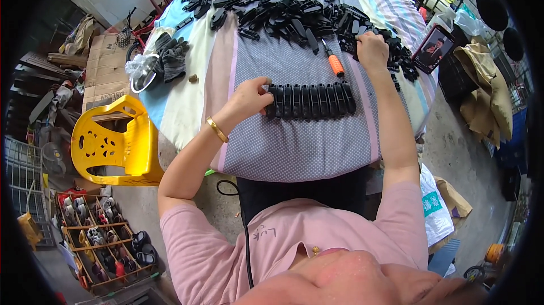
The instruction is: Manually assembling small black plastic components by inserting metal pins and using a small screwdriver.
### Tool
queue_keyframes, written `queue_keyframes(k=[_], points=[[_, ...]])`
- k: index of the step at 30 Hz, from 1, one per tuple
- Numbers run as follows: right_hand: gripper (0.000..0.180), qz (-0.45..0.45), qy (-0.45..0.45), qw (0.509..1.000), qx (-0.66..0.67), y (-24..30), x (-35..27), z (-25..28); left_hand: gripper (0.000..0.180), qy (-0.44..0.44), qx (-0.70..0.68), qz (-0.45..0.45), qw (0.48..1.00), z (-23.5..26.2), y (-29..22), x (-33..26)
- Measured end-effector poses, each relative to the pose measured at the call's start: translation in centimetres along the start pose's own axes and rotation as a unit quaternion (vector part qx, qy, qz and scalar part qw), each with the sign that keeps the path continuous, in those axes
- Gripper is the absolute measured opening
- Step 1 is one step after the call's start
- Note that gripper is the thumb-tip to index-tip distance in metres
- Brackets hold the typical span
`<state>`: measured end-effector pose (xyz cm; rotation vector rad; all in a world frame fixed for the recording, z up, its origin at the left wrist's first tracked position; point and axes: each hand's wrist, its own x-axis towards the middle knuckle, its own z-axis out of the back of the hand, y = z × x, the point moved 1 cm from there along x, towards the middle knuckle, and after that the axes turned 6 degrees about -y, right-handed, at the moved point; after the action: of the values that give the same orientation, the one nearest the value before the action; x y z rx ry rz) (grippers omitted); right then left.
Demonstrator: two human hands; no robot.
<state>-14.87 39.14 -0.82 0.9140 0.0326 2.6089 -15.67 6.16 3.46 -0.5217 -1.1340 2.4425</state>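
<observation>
A row of narrow black plastic pieces (311, 101) stands side by side on the cloth in front of me. My left hand (249, 96) is closed at the row's left end, thumb and fingers gripping the end piece. Farther right, my right hand (373, 52) is at the edge of a big heap of loose black plastic parts (283, 13). Its fingers are curled down among small black parts, and what they hold is hidden. Between the heap and the row lies a screwdriver with an orange handle (335, 66), its shaft pointing at the heap.
A patterned cloth (294, 155) covers the table. Dark gloves (171, 56) and a bowl with a plastic bag (144, 73) lie at the left edge. A phone (434, 49) is propped at the right edge. Left of the table stands a yellow plastic chair (141, 149); a shoe rack (99, 237) is behind it.
</observation>
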Motion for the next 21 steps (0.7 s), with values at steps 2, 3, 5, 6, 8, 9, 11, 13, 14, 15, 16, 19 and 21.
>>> queue_keyframes(k=[2,3,5,6,8,9,11,13,14,15,16,19,21], points=[[0.014,-0.003,-0.006,1.000,0.019,0.0,0.0,0.1,0.040,0.014,0.005,0.011,1.000,0.0,0.0,0.2],[0.013,-0.006,-0.012,0.999,0.038,0.1,0.1,0.3,0.040,0.006,0.044,-0.001,0.999,0.0,0.5,0.4],[0.013,0.015,-0.064,0.996,0.067,0.4,0.1,0.6,0.040,-0.002,0.083,-0.015,0.996,-0.1,1.0,0.6],[0.012,0.036,-0.115,0.988,0.095,0.6,0.1,0.8,0.039,-0.011,0.055,-0.038,0.998,-0.1,1.2,0.5],[0.012,0.048,-0.112,0.982,0.145,1.0,0.2,0.9,0.037,-0.020,0.027,-0.065,0.997,0.0,0.9,0.2],[0.011,0.061,-0.108,0.973,0.196,1.2,0.2,0.9,0.035,-0.021,0.026,-0.049,0.998,0.2,0.4,0.0],[0.011,0.068,-0.088,0.974,0.196,2.1,-0.1,1.0,0.033,-0.023,0.025,-0.035,0.999,0.7,0.0,0.4],[0.011,0.079,-0.059,0.976,0.192,2.8,-0.2,0.9,0.032,-0.076,0.142,-0.150,0.976,1.6,-0.6,2.2],[0.011,0.078,-0.060,0.977,0.190,3.1,-0.3,0.9,0.032,-0.074,0.141,-0.153,0.975,1.6,-1.0,3.3],[0.011,0.090,-0.068,0.974,0.194,3.3,-0.4,1.1,0.032,-0.094,0.181,-0.210,0.956,1.4,-1.9,4.4],[0.012,0.103,-0.076,0.972,0.197,3.6,-0.4,1.3,0.033,-0.113,0.219,-0.267,0.932,1.1,-2.8,5.5],[0.012,0.107,-0.069,0.969,0.210,3.6,-0.8,1.4,0.034,-0.152,0.312,-0.456,0.819,-1.8,-4.6,9.4],[0.016,0.096,-0.046,0.964,0.245,4.1,-1.1,1.7,0.036,-0.156,0.354,-0.480,0.788,-3.5,-4.9,11.0]])
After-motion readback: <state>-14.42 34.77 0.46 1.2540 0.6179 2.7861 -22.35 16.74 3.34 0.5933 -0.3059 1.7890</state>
